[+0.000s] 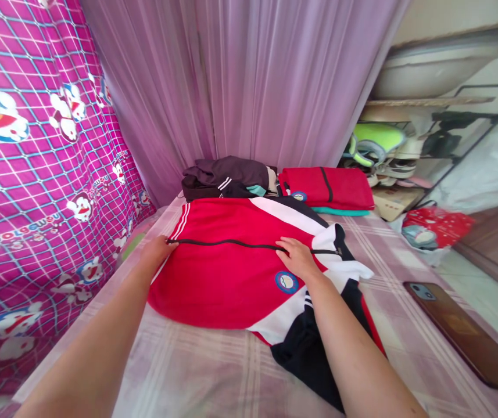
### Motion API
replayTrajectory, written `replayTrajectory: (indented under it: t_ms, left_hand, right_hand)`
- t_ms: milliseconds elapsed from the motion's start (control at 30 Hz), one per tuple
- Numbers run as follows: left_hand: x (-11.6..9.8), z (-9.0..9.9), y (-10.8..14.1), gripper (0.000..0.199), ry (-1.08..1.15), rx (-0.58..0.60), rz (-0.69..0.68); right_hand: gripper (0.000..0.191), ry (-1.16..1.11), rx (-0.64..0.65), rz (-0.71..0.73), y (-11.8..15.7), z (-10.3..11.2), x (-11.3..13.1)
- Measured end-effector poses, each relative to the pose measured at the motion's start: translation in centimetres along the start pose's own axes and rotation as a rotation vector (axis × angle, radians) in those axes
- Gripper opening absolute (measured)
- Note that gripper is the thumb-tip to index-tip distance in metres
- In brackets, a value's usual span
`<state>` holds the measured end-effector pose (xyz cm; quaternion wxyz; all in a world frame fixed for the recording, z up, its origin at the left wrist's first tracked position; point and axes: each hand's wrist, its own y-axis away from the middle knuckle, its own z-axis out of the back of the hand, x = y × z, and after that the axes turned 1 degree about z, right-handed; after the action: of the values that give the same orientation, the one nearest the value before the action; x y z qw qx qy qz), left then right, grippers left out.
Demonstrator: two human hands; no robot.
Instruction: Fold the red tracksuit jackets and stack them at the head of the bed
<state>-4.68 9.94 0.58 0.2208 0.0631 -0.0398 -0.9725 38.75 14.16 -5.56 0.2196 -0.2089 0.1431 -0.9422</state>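
Nearest, a pale pink-and-white plaid cloth (196,377) covers the flat surface; at 4 o'clock from the jacket lies a brown rectangular smartphone (462,334), the mark on its back unreadable. That red, white and black fabric jacket (214,273) lies spread at the centre, front up, hem toward 9 o'clock, white collar toward 3. Its round blue-rimmed badge (287,283) has no legible lettering. The left hand (156,254) pinches the hem at the end of the black zip (222,242); the right hand (298,258) rests over the zip nearer the collar, and I cannot tell whether its fingers pinch anything.

Beyond, at 12 o'clock, sit dark folded clothes (226,177), and toward 2 a folded red garment (348,186) bearing a round badge. A magenta cartoon-print curtain (48,191) at 10 o'clock carries indistinct white letters. Farther off, a plain mauve curtain (249,81) hangs at 12, and a black-framed rack (482,133) stands at 2.
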Motion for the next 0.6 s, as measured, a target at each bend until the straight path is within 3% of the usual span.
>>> replayTrajectory:
  t_ms: [167, 300, 433, 600]
  left_hand:
    - [-0.1, 1.1, -2.1, 0.041, -0.006, 0.069, 0.02]
    - [-0.3, 1.4, -2.0, 0.038, 0.012, 0.066, 0.021]
    - [-0.6, 1.3, -1.0, 0.034, 0.08, 0.004, 0.018]
    - [-0.2, 1.7, 0.0, 0.028, 0.413, -0.121, 0.111]
  right_hand:
    - [0.032, -0.003, 0.018, -0.022, -0.1, 0.2, 0.2]
    - [0.032, -0.019, 0.036, -0.036, -0.2, 0.5, 0.4]
    - [0.033, -0.008, 0.039, -0.028, -0.1, 0.7, 0.6]
    - [0.033, -0.003, 0.036, -0.023, -0.1, 0.6, 0.5]
